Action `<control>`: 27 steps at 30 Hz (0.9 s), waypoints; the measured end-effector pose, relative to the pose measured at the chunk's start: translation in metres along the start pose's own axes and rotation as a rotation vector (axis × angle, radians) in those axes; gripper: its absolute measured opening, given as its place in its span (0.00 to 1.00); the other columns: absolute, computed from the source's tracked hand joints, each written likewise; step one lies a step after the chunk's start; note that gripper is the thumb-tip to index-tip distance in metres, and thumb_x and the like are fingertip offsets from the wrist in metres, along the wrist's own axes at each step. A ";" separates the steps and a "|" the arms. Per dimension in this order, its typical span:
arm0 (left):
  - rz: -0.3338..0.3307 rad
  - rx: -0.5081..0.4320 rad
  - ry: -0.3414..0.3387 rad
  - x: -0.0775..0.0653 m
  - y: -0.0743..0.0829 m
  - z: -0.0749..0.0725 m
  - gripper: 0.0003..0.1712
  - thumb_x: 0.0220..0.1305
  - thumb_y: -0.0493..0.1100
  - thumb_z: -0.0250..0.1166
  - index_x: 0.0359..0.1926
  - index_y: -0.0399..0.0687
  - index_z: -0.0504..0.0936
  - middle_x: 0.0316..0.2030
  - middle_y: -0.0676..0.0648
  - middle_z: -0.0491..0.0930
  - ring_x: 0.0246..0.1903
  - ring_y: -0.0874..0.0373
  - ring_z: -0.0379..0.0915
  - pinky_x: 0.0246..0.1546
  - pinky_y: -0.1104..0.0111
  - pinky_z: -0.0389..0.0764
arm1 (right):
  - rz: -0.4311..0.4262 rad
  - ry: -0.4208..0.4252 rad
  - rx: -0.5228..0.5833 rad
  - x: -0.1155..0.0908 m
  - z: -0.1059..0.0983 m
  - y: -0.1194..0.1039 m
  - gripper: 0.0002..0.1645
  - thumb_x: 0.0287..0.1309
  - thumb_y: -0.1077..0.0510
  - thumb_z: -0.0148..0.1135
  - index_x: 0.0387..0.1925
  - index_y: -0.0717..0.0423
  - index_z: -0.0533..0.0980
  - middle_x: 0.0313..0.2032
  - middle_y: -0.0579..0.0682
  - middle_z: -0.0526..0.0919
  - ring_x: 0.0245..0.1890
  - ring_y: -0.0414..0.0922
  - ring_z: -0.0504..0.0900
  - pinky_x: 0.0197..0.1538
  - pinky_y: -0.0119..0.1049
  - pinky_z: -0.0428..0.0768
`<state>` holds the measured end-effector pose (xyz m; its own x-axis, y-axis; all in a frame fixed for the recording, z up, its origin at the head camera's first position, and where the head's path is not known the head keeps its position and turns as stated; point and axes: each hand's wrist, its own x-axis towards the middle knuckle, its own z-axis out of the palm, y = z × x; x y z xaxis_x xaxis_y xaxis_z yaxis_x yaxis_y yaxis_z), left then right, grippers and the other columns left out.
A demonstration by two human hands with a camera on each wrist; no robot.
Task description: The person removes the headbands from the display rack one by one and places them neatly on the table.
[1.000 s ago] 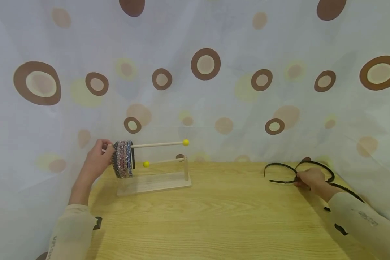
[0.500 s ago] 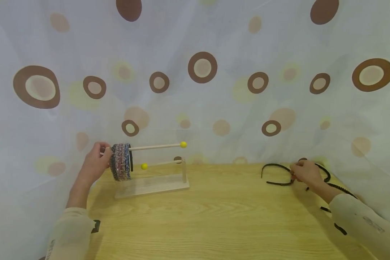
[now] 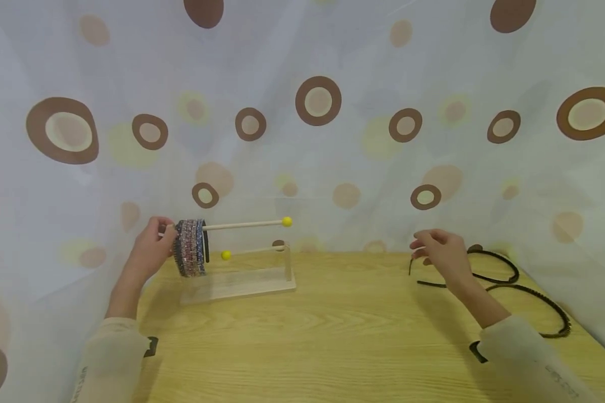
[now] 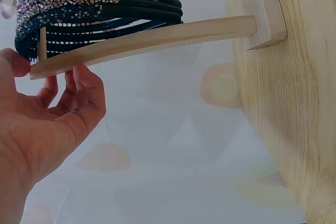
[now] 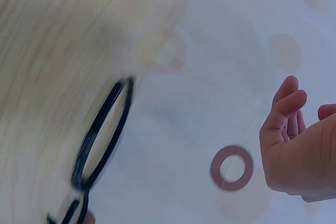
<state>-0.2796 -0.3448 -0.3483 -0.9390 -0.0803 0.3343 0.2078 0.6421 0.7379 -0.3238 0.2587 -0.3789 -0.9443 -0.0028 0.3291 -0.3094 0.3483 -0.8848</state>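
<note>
My left hand (image 3: 151, 249) pinches the top end of a wooden stand's upright post (image 4: 157, 40) between thumb and fingers. Several headbands (image 3: 190, 248), covered in pink, silver and blue glitter, hang together on the upper rod, close to that hand. My right hand (image 3: 443, 257) hovers with loosely bent fingers and nothing in its grasp. It overlaps a thin black headband (image 3: 431, 284) on the table, hiding the middle of it. In the right wrist view the fingers (image 5: 283, 103) are raised, apart from a black headband (image 5: 97, 129).
The stand's upper rod ends in a yellow ball (image 3: 287, 221); a lower rod has another yellow ball (image 3: 226, 255). A black headband (image 3: 515, 271) and a braided-looking one (image 3: 559, 310) lie at the table's right. A dotted sheet (image 3: 348, 162) hangs behind the wood-grain table (image 3: 302, 347).
My right hand has lifted from the spot between the black headbands and moved left, uncovering more of the right-hand ones. The left hand has stayed at the stand.
</note>
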 end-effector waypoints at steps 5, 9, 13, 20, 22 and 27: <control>-0.002 -0.009 0.001 -0.001 -0.003 0.001 0.28 0.78 0.52 0.43 0.65 0.35 0.61 0.56 0.32 0.68 0.44 0.42 0.74 0.43 0.55 0.83 | 0.006 0.009 0.130 0.001 0.038 -0.014 0.22 0.74 0.46 0.58 0.50 0.63 0.79 0.38 0.59 0.86 0.34 0.50 0.87 0.33 0.35 0.86; 0.000 -0.015 0.005 0.001 -0.003 0.002 0.28 0.78 0.52 0.43 0.66 0.34 0.61 0.55 0.33 0.68 0.44 0.41 0.74 0.43 0.55 0.83 | 0.020 -0.017 0.186 0.007 0.068 -0.027 0.20 0.73 0.47 0.59 0.48 0.61 0.80 0.37 0.61 0.86 0.33 0.50 0.86 0.33 0.36 0.86; 0.005 -0.028 -0.006 0.000 -0.003 0.004 0.28 0.78 0.52 0.43 0.66 0.34 0.61 0.56 0.33 0.68 0.44 0.42 0.73 0.44 0.52 0.83 | 0.018 -0.067 0.233 0.008 0.098 -0.045 0.18 0.72 0.48 0.59 0.47 0.60 0.81 0.37 0.61 0.86 0.34 0.53 0.86 0.35 0.40 0.86; 0.018 -0.023 -0.003 0.002 0.002 0.001 0.27 0.78 0.52 0.42 0.65 0.35 0.61 0.56 0.33 0.67 0.43 0.42 0.73 0.46 0.50 0.83 | -0.014 -0.128 0.312 0.009 0.160 -0.080 0.15 0.70 0.51 0.60 0.43 0.59 0.83 0.35 0.61 0.86 0.33 0.55 0.86 0.34 0.43 0.86; 0.013 -0.022 -0.003 0.002 0.003 0.000 0.27 0.77 0.51 0.42 0.64 0.35 0.61 0.56 0.33 0.67 0.44 0.41 0.73 0.46 0.49 0.82 | -0.011 -0.146 0.330 0.008 0.179 -0.088 0.14 0.69 0.52 0.60 0.41 0.59 0.83 0.34 0.60 0.86 0.32 0.55 0.86 0.32 0.41 0.85; -0.003 -0.016 -0.010 0.000 0.001 -0.002 0.27 0.78 0.51 0.43 0.65 0.35 0.61 0.56 0.33 0.67 0.45 0.41 0.72 0.46 0.50 0.83 | 0.012 -0.198 0.407 0.002 0.224 -0.102 0.13 0.67 0.53 0.61 0.38 0.60 0.83 0.33 0.59 0.86 0.31 0.53 0.86 0.29 0.36 0.83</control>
<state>-0.2787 -0.3458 -0.3461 -0.9424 -0.0742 0.3262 0.2094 0.6293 0.7484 -0.3196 0.0131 -0.3614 -0.9389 -0.1945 0.2840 -0.2802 -0.0474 -0.9588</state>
